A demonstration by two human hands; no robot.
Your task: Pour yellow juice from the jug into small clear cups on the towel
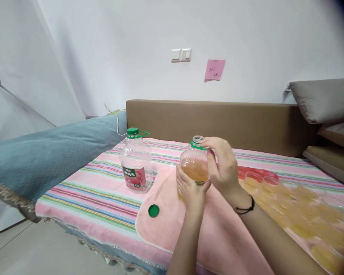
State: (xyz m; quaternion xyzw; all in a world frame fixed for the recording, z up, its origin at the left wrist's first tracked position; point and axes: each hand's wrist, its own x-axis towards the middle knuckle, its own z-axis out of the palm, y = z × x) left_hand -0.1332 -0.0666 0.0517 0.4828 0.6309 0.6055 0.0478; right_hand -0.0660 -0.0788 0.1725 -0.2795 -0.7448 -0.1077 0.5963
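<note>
Just right of the frame's centre, a clear bottle of amber liquid (195,172) stands uncapped on a pink mat (163,229), its mouth facing up. The left hand (192,189) grips the body of this bottle from the near side, fingers along its left flank and thumb towards the right. The right hand (225,166), with a black cord (248,209) around its wrist, is bent at the bottle's neck, fingertips at the green collar (195,145); whether they pinch it or only rest there, I cannot tell.

Below and left of the hands, a green cap (154,211) lies on the mat, well apart from the bottle. Left of centre, a second bottle (134,158) with a red label stands upright, its own green lid (133,131) on. At the lower right, rows of clear cups (292,206) hold yellowish liquid, partly blurred, and red material (259,172) shows by the farthest ones. Striped cloth (83,198) spreads beneath everything, with a brown headboard (212,120) behind it. Across the upper middle, a double switch (181,55) and a pink note (215,70) are on the wall (126,46); grey cushions (326,99) are stacked at the right edge.
</note>
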